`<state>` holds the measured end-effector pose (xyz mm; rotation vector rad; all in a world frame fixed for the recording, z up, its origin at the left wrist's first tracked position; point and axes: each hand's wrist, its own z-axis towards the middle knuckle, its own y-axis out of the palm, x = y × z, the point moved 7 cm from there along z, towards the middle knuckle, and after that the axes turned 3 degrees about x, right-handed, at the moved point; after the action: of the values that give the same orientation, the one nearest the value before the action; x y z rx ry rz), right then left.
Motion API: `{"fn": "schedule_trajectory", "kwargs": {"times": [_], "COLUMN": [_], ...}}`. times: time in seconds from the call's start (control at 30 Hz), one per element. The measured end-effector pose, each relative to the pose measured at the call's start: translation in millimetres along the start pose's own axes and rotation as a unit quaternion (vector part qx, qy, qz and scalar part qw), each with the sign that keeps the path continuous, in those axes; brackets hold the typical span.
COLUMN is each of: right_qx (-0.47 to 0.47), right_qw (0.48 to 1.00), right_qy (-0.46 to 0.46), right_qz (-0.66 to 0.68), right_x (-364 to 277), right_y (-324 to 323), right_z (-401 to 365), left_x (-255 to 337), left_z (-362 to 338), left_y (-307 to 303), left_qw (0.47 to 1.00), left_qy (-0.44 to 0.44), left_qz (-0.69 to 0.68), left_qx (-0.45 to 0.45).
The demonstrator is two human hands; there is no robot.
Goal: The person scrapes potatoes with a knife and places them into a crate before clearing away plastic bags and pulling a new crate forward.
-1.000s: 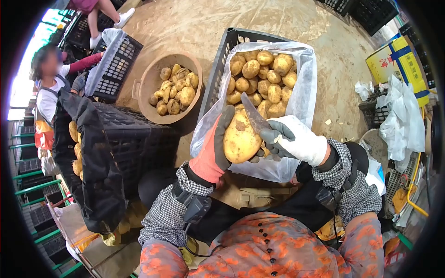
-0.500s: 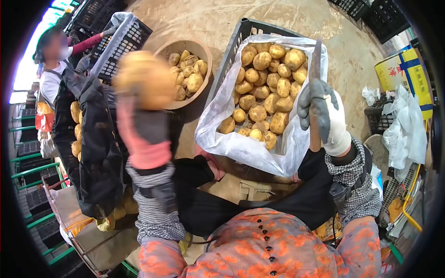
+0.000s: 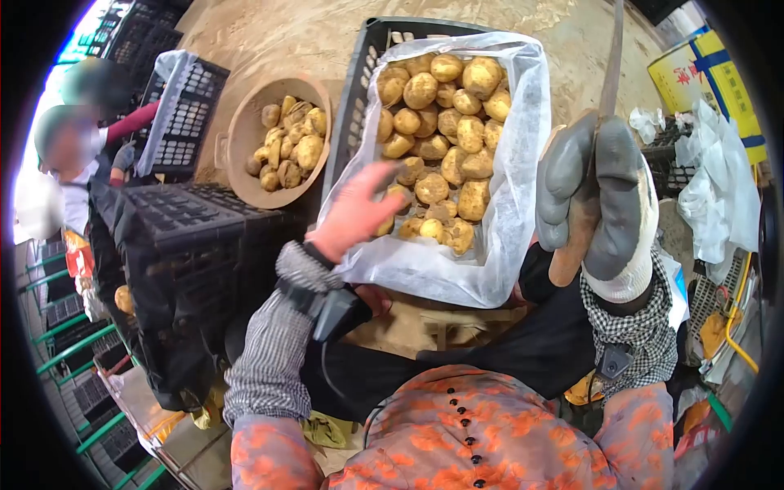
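My left hand (image 3: pixel 358 214), in a pinkish glove with grey fingertips, reaches over the near left side of a black plastic crate (image 3: pixel 347 122). Its fingers are apart around a small potato (image 3: pixel 398 196), and motion blur hides whether they touch it. A white liner (image 3: pixel 523 155) covers the crate's inside, which is filled with potatoes (image 3: pixel 471 133). To the right of the crate, my right hand (image 3: pixel 604 196), in a grey-coated white glove, grips a knife (image 3: pixel 613 61) by its wooden handle. The blade points away from me, upright in the view.
A brown basin (image 3: pixel 237 155) of potatoes stands left of the crate. Nearer me on the left is a black crate stack (image 3: pixel 196 237) draped in dark cloth. Two people are at the far left beside a lined crate (image 3: pixel 192 114). White plastic bags (image 3: pixel 719 180) and a yellow box (image 3: pixel 710 90) lie right.
My left hand, which held a large potato up on the left, has moved right to the crate without it. The knife in my right hand has come closer to the camera.
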<state>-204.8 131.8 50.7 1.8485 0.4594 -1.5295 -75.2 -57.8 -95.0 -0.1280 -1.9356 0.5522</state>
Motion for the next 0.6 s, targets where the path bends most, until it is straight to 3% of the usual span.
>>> {"fn": "schedule_trajectory", "kwargs": {"times": [0.03,0.1,0.13,0.2,0.27,0.3,0.33,0.43,0.47,0.53,0.57,0.6], "right_qx": [0.008,0.025,0.038,0.054,0.057,0.058,0.062,0.061,0.059,0.053,0.052,0.048], "right_qw": [1.000,0.998,0.999,0.998,0.997,0.997,0.996,0.996,0.996,0.997,0.997,0.997], "right_qy": [-0.009,-0.022,-0.002,0.031,0.044,0.049,0.053,0.059,0.060,0.058,0.058,0.058], "right_qz": [0.005,0.051,0.011,-0.016,-0.023,-0.024,-0.025,-0.022,-0.021,-0.017,-0.016,-0.013], "right_x": [-5,-3,-5,-10,-12,-12,-13,-11,-11,-13,-11,-10], "right_y": [-3,-13,-16,-18,-25,-26,-28,-30,-28,-27,-24,-22], "right_z": [2,7,11,17,28,28,27,19,17,17,15,15], "left_x": [-35,-109,-133,-160,-158,-205,-210,-215,-202,-159,-168,-130], "left_z": [20,48,60,70,74,87,86,88,85,71,62,46], "left_y": [27,66,76,88,91,107,107,102,101,112,124,129], "left_qw": [0.988,0.928,0.897,0.840,0.848,0.825,0.823,0.890,0.889,0.857,0.873,0.825], "left_qy": [0.074,-0.019,-0.062,-0.109,-0.208,-0.153,-0.151,-0.159,-0.161,-0.067,0.024,-0.021], "left_qz": [0.127,0.326,0.365,0.456,0.425,0.488,0.489,0.382,0.382,0.389,0.350,0.366], "left_qx": [-0.050,-0.181,-0.241,-0.275,-0.238,-0.239,-0.248,-0.191,-0.193,-0.330,-0.340,-0.431]}}
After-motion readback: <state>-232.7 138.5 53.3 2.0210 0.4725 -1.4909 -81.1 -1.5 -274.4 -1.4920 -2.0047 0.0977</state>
